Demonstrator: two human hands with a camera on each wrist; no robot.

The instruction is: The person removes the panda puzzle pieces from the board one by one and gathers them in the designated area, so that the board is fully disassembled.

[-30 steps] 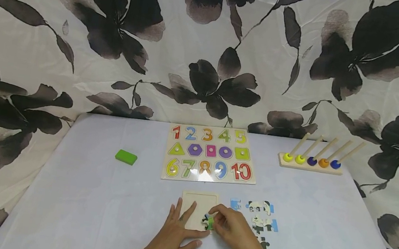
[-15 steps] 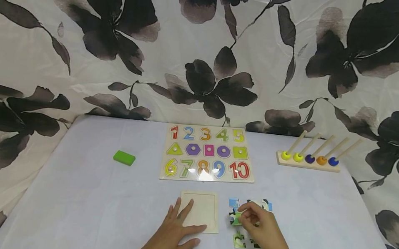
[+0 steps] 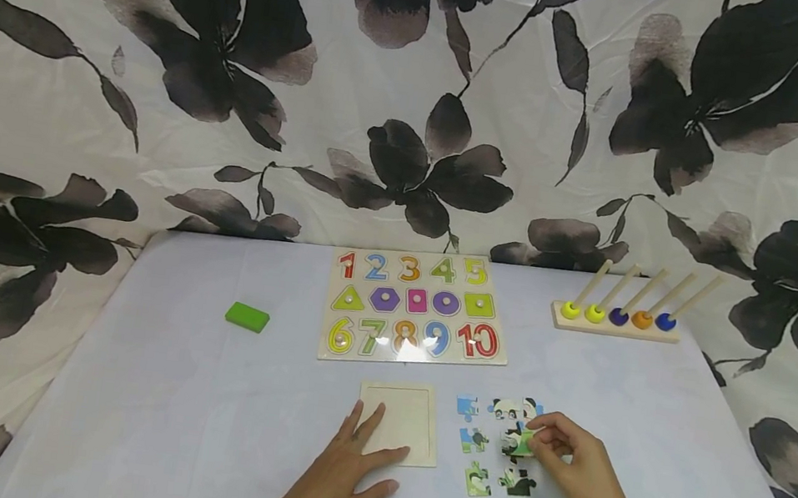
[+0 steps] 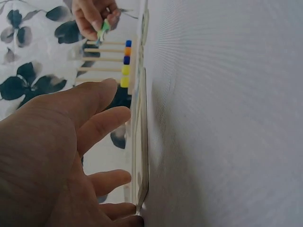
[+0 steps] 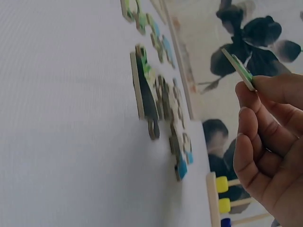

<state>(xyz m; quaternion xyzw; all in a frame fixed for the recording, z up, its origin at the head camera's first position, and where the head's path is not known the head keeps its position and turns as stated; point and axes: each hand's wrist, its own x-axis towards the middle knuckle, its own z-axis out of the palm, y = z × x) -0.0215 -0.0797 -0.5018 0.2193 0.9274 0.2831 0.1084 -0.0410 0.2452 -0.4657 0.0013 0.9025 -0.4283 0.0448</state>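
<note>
I have a green-edged puzzle piece (image 3: 520, 443) pinched between thumb and fingertips of my right hand (image 3: 578, 466), lifted clear of the counter (image 3: 196, 407) above the loose pieces (image 3: 494, 447) that lie just right of the empty wooden tray (image 3: 401, 422). To do this well I should keep the pinch light and on the piece's edge, so I can read its picture and turn it before carrying it across. My left hand (image 3: 338, 481) lies flat, fingers straight, its fingertips on the tray's near left corner; steady pressure there should stop the tray from sliding. Beyond are the number board (image 3: 414, 308) and peg rack (image 3: 617, 316).
</note>
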